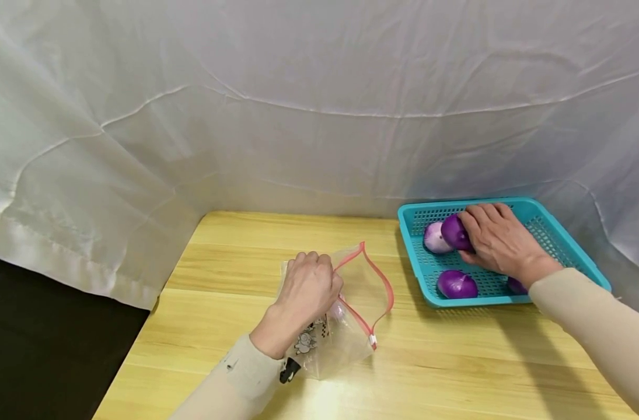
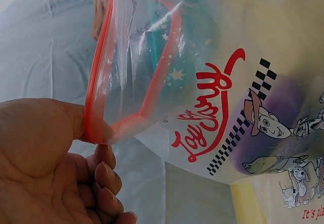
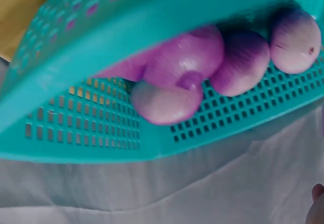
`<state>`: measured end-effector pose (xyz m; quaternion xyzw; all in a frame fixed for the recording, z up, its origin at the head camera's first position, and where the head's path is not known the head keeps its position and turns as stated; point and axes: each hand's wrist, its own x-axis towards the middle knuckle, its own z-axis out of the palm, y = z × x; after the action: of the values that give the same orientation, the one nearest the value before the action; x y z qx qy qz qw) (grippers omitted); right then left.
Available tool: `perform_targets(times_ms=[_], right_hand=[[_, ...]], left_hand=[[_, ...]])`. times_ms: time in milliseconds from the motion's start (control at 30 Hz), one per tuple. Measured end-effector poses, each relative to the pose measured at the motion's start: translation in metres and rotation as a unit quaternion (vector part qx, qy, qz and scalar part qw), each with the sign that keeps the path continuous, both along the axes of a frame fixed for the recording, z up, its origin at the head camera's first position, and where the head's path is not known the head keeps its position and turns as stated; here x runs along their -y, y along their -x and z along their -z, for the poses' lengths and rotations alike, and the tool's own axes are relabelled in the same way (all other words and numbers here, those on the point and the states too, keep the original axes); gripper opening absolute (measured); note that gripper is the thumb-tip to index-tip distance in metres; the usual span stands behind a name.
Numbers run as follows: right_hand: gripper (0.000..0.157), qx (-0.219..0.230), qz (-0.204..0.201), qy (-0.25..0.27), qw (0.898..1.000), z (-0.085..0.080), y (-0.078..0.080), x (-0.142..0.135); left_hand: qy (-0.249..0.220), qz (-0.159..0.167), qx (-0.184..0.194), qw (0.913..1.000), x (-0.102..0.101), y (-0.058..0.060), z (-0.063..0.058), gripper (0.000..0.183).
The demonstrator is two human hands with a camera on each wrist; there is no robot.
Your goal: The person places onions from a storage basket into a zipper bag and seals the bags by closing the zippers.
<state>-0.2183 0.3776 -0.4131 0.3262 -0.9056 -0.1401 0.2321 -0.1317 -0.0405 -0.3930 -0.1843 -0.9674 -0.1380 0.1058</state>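
Observation:
My left hand [image 1: 308,286] pinches the red zip edge of a clear slider bag [image 1: 345,344], thumb on one side and fingers on the other. The bag's mouth gapes toward the right, its white slider at the near end. Through the printed plastic a purple onion [image 2: 278,107] shows inside the bag. Over the turquoise basket [image 1: 600,271], my right hand [image 1: 500,239] grips a purple onion [image 1: 456,232] from its right side. That onion overlaps a paler onion [image 1: 436,238] in the head view. Another purple onion [image 1: 457,284] lies by the basket's near wall.
One more onion [image 1: 516,286] is partly hidden under the right forearm. The basket stands at the back right of the wooden table [image 1: 219,256]. A pale cloth [image 1: 324,146] hangs behind the table. At lower left, a dark area [image 1: 51,344] lies beyond the table's edge.

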Motion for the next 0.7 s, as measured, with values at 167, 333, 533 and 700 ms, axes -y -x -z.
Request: perform_targets(times_ms=[167,333,533,700], right_hand=[[0.090,-0.009,-0.014,0.009,1.000,-0.009,-0.001,0.004],[0.087,-0.019,-0.033,0.013,0.999,-0.018,-0.003,0.008],[0.078,-0.040,-0.070,0.026,0.996,-0.032,-0.007,0.019],[0.076,-0.042,-0.089,0.027,0.995,-0.046,-0.011,0.034]], left_hand=[[-0.001,0.000,0.005,1.0000,0.000,0.000,0.000,0.022],[-0.003,0.000,0.008,1.0000,0.000,0.001,0.000,0.022],[-0.008,0.002,0.000,1.0000,0.000,0.003,-0.001,0.022],[-0.011,0.005,-0.009,0.9999,0.001,0.004,-0.002,0.022]])
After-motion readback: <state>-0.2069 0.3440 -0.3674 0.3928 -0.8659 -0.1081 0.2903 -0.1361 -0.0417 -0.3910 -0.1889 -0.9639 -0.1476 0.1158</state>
